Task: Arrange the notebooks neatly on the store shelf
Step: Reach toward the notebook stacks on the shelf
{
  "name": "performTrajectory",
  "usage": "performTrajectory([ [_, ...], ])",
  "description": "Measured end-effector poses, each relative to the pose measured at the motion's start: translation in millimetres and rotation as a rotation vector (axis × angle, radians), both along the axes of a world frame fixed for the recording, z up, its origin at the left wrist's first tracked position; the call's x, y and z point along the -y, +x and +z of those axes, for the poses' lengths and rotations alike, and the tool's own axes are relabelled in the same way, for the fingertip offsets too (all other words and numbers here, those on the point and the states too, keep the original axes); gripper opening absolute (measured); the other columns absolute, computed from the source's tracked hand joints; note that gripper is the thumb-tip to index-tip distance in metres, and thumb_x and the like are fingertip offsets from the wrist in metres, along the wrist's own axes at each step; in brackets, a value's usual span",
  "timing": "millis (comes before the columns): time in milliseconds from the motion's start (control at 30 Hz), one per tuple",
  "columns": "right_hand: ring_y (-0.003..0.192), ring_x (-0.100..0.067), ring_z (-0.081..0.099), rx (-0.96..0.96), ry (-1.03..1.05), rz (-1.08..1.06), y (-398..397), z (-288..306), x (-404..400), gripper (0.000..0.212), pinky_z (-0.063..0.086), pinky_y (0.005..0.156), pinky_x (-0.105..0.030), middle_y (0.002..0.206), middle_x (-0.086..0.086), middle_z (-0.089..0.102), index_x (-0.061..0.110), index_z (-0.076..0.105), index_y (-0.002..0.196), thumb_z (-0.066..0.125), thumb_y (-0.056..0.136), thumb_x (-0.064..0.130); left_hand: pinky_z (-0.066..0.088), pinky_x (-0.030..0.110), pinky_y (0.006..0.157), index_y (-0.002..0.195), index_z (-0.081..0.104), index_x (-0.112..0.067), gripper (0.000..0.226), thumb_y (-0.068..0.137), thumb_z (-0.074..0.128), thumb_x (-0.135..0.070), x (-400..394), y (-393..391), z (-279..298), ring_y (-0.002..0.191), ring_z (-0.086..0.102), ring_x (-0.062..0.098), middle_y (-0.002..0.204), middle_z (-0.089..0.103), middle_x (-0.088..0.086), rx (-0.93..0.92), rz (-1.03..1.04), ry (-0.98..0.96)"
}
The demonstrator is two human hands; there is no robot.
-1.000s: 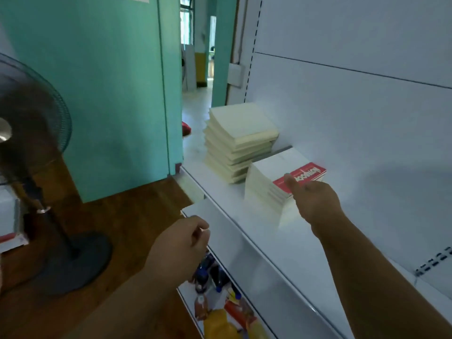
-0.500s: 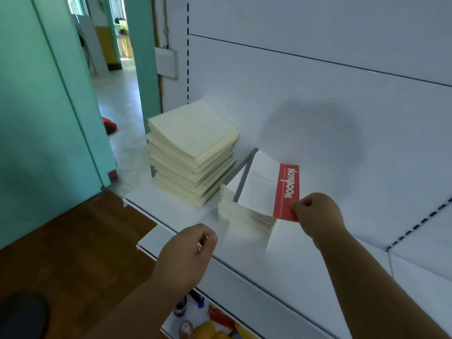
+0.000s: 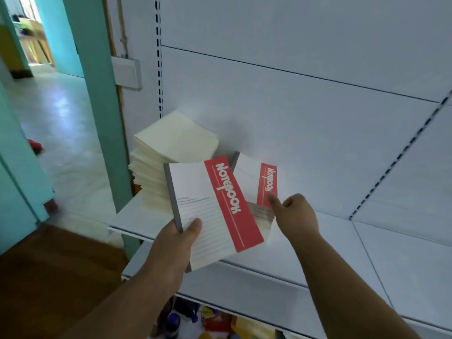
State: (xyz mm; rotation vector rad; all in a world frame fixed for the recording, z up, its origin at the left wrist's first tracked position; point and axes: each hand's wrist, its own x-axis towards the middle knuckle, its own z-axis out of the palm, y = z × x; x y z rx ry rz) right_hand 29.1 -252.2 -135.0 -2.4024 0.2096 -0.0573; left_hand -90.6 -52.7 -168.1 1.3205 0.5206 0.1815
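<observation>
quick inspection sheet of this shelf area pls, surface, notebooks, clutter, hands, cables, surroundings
surface: white metal shelf, bare to the right of the stacks.
job's things: white notebook with a red title band and grey spine, held in front of the shelf; stack of the same red-banded notebooks on the shelf; taller stack of plain cream notebooks at the shelf's left end, edges uneven.
clutter: colourful packaged goods on a lower level, too blurred to identify.
hands: left hand grips the held notebook's lower spine corner; right hand touches the red-banded stack's top cover.
cables: nothing seen.
surroundings: white slotted back panel, teal wall post, brown wooden floor.
</observation>
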Motion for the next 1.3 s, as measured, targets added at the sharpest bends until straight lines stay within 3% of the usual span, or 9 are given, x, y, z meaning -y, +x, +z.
performTrajectory([
  [133, 0.068, -0.017, 0.065, -0.143, -0.030, 0.013, 32, -16, -5, 0.053, 0.044, 0.055, -0.028, 0.082, 0.001, 0.067, 0.014, 0.061, 0.095, 0.061, 0.086, 0.067, 0.057, 0.034, 0.066, 0.102, 0.063, -0.033, 0.008, 0.095, 0.060, -0.036, -13, -11, 8, 0.091, 0.064, 0.016, 0.098, 0.071, -0.007, 0.017, -0.038, 0.100],
  [367, 0.062, -0.017, 0.065, -0.011, -0.168, -0.006, 28, 5, 8, 0.026, 0.053, 0.054, -0.032, 0.076, -0.003, 0.067, 0.011, 0.060, 0.087, 0.061, 0.096, 0.036, 0.056, 0.033, 0.066, 0.105, 0.062, -0.033, 0.011, 0.095, 0.060, -0.037, -3, -4, 15, 0.092, 0.064, 0.016, 0.098, 0.071, -0.007, 0.006, -0.051, 0.099],
  [433, 0.058, -0.020, 0.062, 0.053, -0.009, -0.007, 20, 16, 8, 0.031, 0.058, 0.061, -0.039, 0.076, -0.009, 0.069, 0.006, 0.059, 0.081, 0.056, 0.099, 0.032, 0.056, 0.032, 0.066, 0.104, 0.061, -0.034, 0.010, 0.095, 0.059, -0.038, -1, -1, 18, 0.094, 0.064, 0.017, 0.100, 0.070, -0.007, 0.006, -0.071, 0.095],
  [533, 0.060, -0.020, 0.059, 0.092, 0.314, -0.015, -12, 30, 4, 0.033, 0.053, 0.056, -0.034, 0.082, -0.010, 0.071, 0.008, 0.063, 0.088, 0.048, 0.105, 0.033, 0.057, 0.038, 0.078, 0.102, 0.062, -0.035, 0.008, 0.098, 0.055, -0.036, -2, 5, 21, 0.099, 0.064, 0.018, 0.106, 0.070, -0.006, 0.012, -0.115, 0.026],
  [700, 0.072, -0.022, 0.071, -0.173, 0.845, 0.192, -89, 34, 13, 0.042, 0.055, 0.064, -0.029, 0.089, -0.013, 0.074, 0.006, 0.068, 0.099, 0.041, 0.106, 0.038, 0.055, 0.043, 0.091, 0.116, 0.061, -0.032, 0.018, 0.100, 0.051, -0.034, 8, 12, 23, 0.100, 0.068, 0.018, 0.106, 0.073, -0.004, 0.019, -0.327, -0.006],
  [767, 0.069, -0.020, 0.072, -0.216, 0.845, 0.123, -103, 30, 25, 0.050, 0.055, 0.062, -0.027, 0.083, -0.012, 0.075, 0.007, 0.069, 0.095, 0.037, 0.105, 0.043, 0.056, 0.044, 0.091, 0.119, 0.061, -0.025, 0.020, 0.099, 0.056, -0.026, 19, 20, 18, 0.100, 0.069, 0.019, 0.106, 0.074, -0.002, 0.068, -0.405, 0.031],
  [867, 0.082, -0.028, 0.074, -0.156, 0.820, -0.051, -115, 25, 58, 0.049, 0.055, 0.080, -0.040, 0.093, -0.014, 0.077, 0.005, 0.069, 0.107, 0.043, 0.103, 0.046, 0.054, 0.047, 0.094, 0.112, 0.064, -0.031, 0.019, 0.095, 0.059, -0.037, 55, 16, 8, 0.102, 0.069, 0.017, 0.107, 0.073, -0.007, 0.141, -0.532, 0.182],
  [1000, 0.082, -0.032, 0.076, 0.032, 0.751, -0.202, -138, 39, 113, 0.026, 0.062, 0.073, -0.044, 0.094, -0.012, 0.078, 0.009, 0.067, 0.108, 0.054, 0.103, 0.031, 0.055, 0.045, 0.093, 0.113, 0.064, -0.030, 0.022, 0.097, 0.054, -0.043, 126, 5, 7, 0.098, 0.069, 0.013, 0.104, 0.073, -0.009, 0.170, -0.739, 0.296],
  [1300, 0.075, -0.028, 0.076, 0.322, 0.646, -0.639, -210, 19, 324, 0.023, 0.062, 0.075, -0.052, 0.085, -0.006, 0.078, 0.016, 0.067, 0.104, 0.055, 0.102, 0.036, 0.058, 0.032, 0.080, 0.110, 0.056, -0.031, 0.014, 0.104, 0.044, -0.033, 358, -20, 8, 0.095, 0.068, 0.011, 0.104, 0.071, -0.009, 0.235, -1.071, 0.327],
])
